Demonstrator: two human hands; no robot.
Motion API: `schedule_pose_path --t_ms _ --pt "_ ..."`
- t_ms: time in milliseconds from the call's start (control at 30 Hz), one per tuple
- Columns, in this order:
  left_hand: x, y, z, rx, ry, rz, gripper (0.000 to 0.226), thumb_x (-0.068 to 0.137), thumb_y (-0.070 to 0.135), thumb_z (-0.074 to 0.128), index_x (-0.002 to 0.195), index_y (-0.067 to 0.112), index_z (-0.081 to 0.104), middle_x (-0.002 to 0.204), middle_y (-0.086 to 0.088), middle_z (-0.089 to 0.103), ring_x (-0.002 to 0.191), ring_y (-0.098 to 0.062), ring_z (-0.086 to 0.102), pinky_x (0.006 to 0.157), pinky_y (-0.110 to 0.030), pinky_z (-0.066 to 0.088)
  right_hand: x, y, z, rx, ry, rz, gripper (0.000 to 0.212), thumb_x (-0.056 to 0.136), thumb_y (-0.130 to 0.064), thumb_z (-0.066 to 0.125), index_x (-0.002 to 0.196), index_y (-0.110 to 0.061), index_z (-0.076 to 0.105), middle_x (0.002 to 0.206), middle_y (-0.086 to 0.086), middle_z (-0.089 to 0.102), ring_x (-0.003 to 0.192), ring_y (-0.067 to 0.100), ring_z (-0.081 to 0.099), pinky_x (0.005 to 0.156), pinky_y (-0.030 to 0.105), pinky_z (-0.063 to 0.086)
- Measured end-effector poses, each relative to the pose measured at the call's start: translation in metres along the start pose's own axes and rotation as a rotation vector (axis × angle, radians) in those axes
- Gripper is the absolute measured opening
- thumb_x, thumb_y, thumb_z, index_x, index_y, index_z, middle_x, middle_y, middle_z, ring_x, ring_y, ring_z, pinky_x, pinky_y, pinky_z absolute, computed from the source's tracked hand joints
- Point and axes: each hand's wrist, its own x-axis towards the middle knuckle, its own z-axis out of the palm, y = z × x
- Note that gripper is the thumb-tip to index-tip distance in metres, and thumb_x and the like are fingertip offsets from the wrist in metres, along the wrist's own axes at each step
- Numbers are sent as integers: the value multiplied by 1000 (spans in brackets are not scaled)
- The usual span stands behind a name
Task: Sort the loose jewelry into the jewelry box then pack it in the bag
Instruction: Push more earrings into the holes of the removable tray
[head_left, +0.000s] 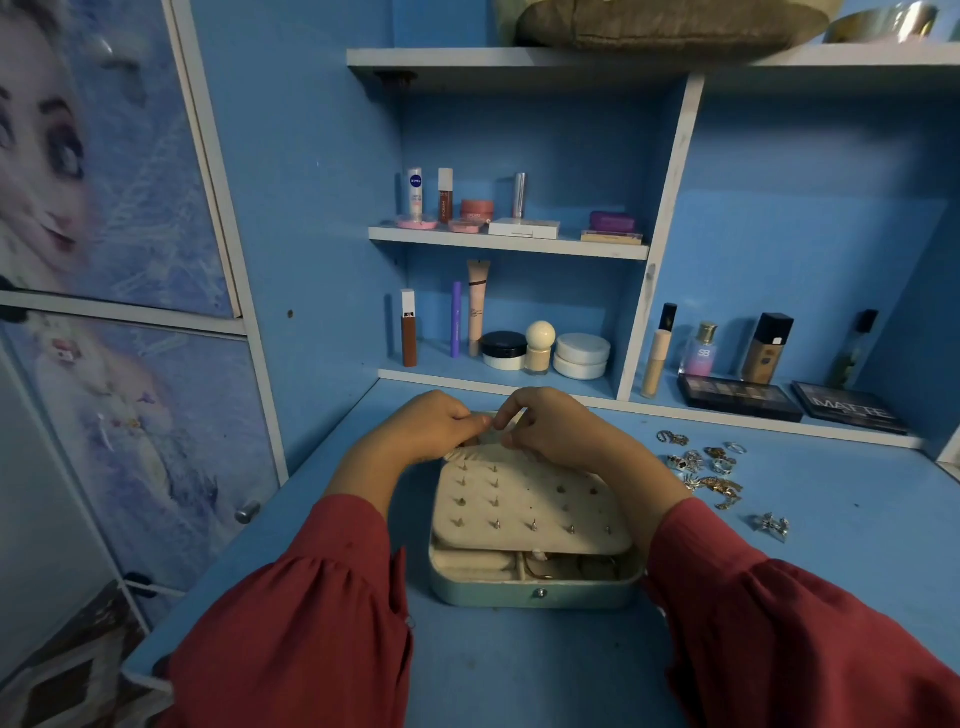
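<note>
Two Hands at the Far Edge of the Open Jewelry Box

Both hands met over the far edge of the jewelry box (535, 592), which sat open near the middle of the blue desk (519, 675), a little toward its back edge. The left hand (421, 431) had its fingers curled, thumb and forefinger pinching the upper edge of the cream earring panel (524, 506). The right hand (556, 428) was curled the same way, its fingertips nipping that same edge just beside the left thumb. The panel lay tilted across the box, studded with small earring posts in rows, and its near edge stood clear of the tray beneath. Under it, cream compartments showed along the front wall of the box, one with a thin hoop-like piece in it. A small round clasp sat in the middle of the pale blue front wall. Dark red sleeves (291, 623) covered both forearms.

Loose jewelry (706, 467) lay in a scattered heap toward the right side of the desk, apart from the box: rings, a short chain, gold-toned pieces. One silver piece (772, 526) lay alone, nearer the front edge. Cosmetics (519, 343) stood on the shelves behind, and two dark eyeshadow palettes (740, 397) lay along the back right edge.
</note>
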Motion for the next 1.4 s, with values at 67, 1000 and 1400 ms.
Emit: schedule_pose_path --t_ms 67,1000,1400 --pt "0 2 0 10 2 14 43 95 44 50 69 11 61 66 -1 52 64 -13 49 62 -28 39 0 0 0 0 5 -5 15 87 -14 67 94 -26 63 101 3 63 91 20 63 81 33 52" --pt "0 -8 -1 -156 -5 -30 39 89 46 60 60 20 66 76 -1 59 77 -15 57 75 -30 43 0 7 4 26 -33 -41 9 85 -25 68 92 -23 74 92 -7 67 82 3 55 68 14 41" --pt "10 -21 -2 73 216 -39 40 84 43 61 49 25 67 85 -5 57 82 -17 57 73 -31 46 4 10 5 26 -65 -43 10 87 -24 65 92 -25 74 92 -11 66 86 3 55 70 16 40"
